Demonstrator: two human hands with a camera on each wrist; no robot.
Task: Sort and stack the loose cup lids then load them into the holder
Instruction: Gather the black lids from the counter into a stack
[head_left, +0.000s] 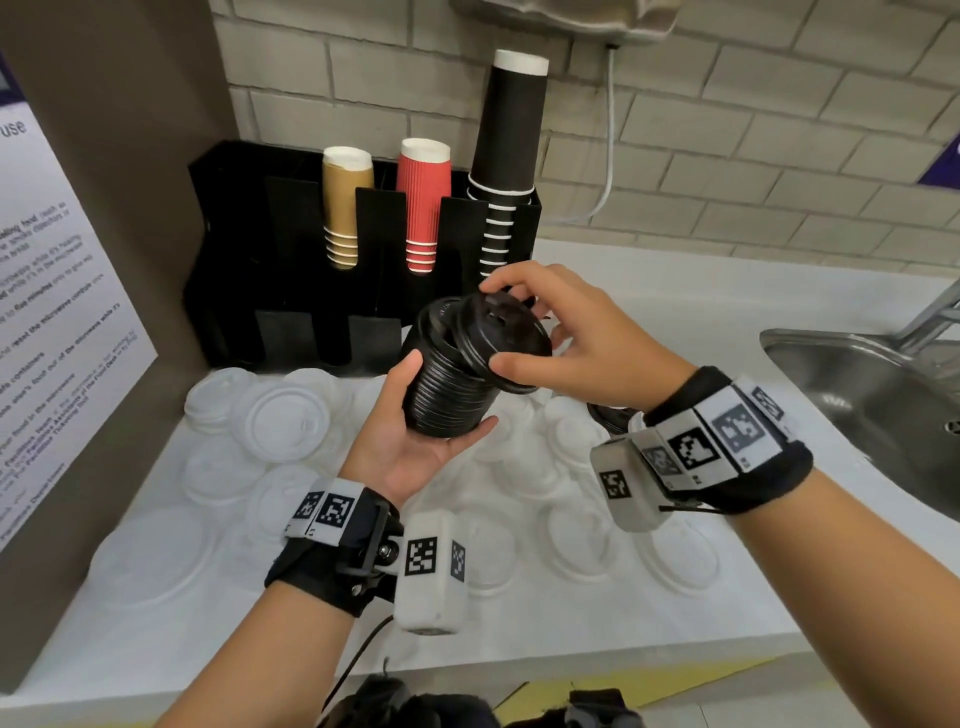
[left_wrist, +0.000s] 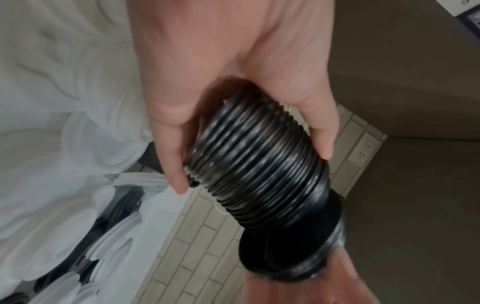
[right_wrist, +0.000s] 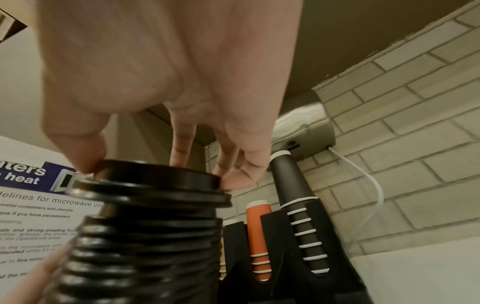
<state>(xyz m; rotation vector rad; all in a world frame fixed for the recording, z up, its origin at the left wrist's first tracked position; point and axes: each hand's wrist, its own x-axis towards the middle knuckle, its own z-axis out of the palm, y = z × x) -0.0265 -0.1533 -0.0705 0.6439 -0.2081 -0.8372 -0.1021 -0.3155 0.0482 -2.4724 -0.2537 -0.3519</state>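
Black lid stack (head_left: 447, 387): held mid-air over the counter (head_left: 675, 322), just in front of the holder (head_left: 291, 291), tilted w/ its top leaning toward the right hand. Left hand (head_left: 415, 441) cups it from below, thumb on one side, fingers on the other, wrapped round the ribbed column. Likely so the stack stays steady while its open end is offered to the other hand.

Right hand (head_left: 571, 338) pinches a single black lid (head_left: 498, 338) by the rim, thumb near side, fingertips far side, and sets it on the stack top. Lid sits crooked, one edge lifted, not seated yet. Rim grip prob. chosen so it can be squared up and pressed home w/o fingers getting trapped.

Look of the stack: glossy black plastic, many thin rims packed tight, reads like a ribbed tube; the top few sit looser w/ wider gaps. Loose lid shows a raised dome w/ a sip hole.

White lids (head_left: 285, 415) lie scattered flat across the counter under both hands, some overlapping, not stacked yet; a few dark ones show among them in the left wrist view. The holder's back slots carry tan, red and black cups (head_left: 509, 156); the low front slots look unfilled, though they're dark & hard to read.
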